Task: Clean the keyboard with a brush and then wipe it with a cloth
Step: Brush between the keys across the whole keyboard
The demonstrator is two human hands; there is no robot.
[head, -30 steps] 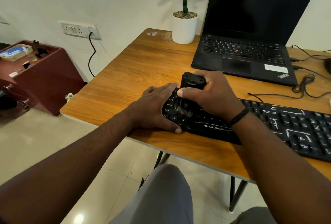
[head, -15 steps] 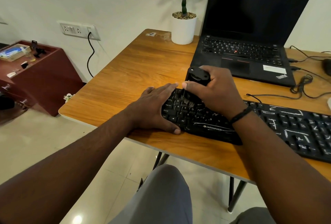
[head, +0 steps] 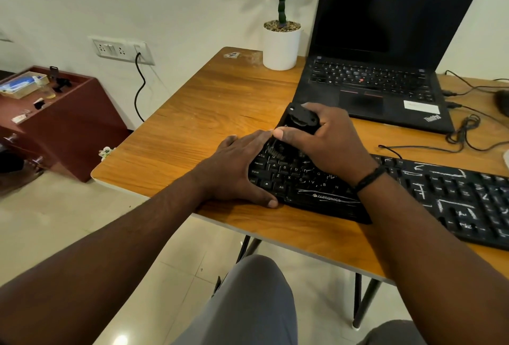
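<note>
1. Keyboard (head: pixel 325 193) first: it lies along the near edge of the wooden desk (head: pixel 209 113), in front of the open laptop (head: pixel 371 91). It looks light and stiff, a flat plastic slab that would likely skate on the smooth wood under sideways strokes, so you do well to pin it at its end. White streaks and specks show on the right-hand keys, so by my reading most of the brushing lies ahead and the wiping is not yet begun; no cloth is in view.

2. Your left hand (head: pixel 237 168) rests palm-down over the keyboard's left end, fingers together and laid flat, thumb against the front edge. The forearm runs in low from the near left.

3. Your right hand (head: pixel 327 146) is curled over the top rows, wrist bent down, forearm crossing the keyboard's middle. Its fingers are clamped round the brush, thumb pressed on the near side.

4. Brush (head: pixel 298 123): a small black block, rigid in the body, with bristles that look soft at the keys. Hold it by the body, as you do, and press lightly; keycaps can pop off under a hard push.
</note>
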